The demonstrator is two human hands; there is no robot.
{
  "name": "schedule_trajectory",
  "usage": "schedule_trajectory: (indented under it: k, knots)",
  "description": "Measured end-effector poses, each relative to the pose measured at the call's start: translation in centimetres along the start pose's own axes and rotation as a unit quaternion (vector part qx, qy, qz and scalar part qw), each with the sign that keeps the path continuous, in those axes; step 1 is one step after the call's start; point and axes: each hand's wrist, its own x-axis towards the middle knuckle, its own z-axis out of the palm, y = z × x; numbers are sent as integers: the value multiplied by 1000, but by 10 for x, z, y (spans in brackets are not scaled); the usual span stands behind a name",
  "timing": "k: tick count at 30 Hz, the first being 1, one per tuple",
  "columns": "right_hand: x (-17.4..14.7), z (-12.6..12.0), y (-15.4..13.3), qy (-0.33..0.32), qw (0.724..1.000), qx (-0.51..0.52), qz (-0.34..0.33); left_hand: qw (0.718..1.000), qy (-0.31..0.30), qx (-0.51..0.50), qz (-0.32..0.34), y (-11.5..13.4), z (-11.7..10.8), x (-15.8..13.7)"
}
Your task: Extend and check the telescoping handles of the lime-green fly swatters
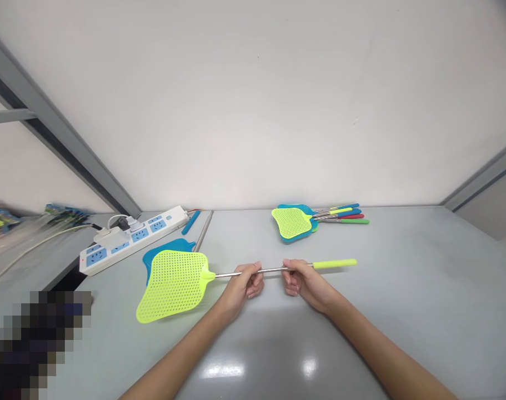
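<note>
Both hands hold a yellow-green fly swatter point(175, 286) just above the grey table, its perforated head to the left and its yellow-green grip to the right. My left hand point(245, 283) is closed on the thin metal rod, nearer the head. Farther right, my right hand point(300, 278) pinches the same rod close to the grip. A short stretch of bare rod shows between the hands. Partly hidden behind the swatter head lies a blue swatter head point(169, 247), with a grey metal rod point(203, 230) and a blue handle point(190, 222) near it.
Several stacked fly swatters point(294, 222) with blue, yellow, red and green handles lie by the back wall. A white power strip point(134, 239) with plugs and cables is at left. Plastic-wrapped packages point(65, 216) are at far left. A pixelated dark area covers the lower left.
</note>
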Motion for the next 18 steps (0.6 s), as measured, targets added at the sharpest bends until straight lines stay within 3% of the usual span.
schedule_trajectory:
  k: [6,13,18]
  knots:
    - [1,2,3,8,1000,-6,-15,998,-16,58,9,-5,-2,2]
    - [-1,15,10,-59,998,-1,36,988,-38,148,11,-4,1,0]
    - [-1,18,15,-22,1000,-9,6,990,-78,122,5,-4,8,-4]
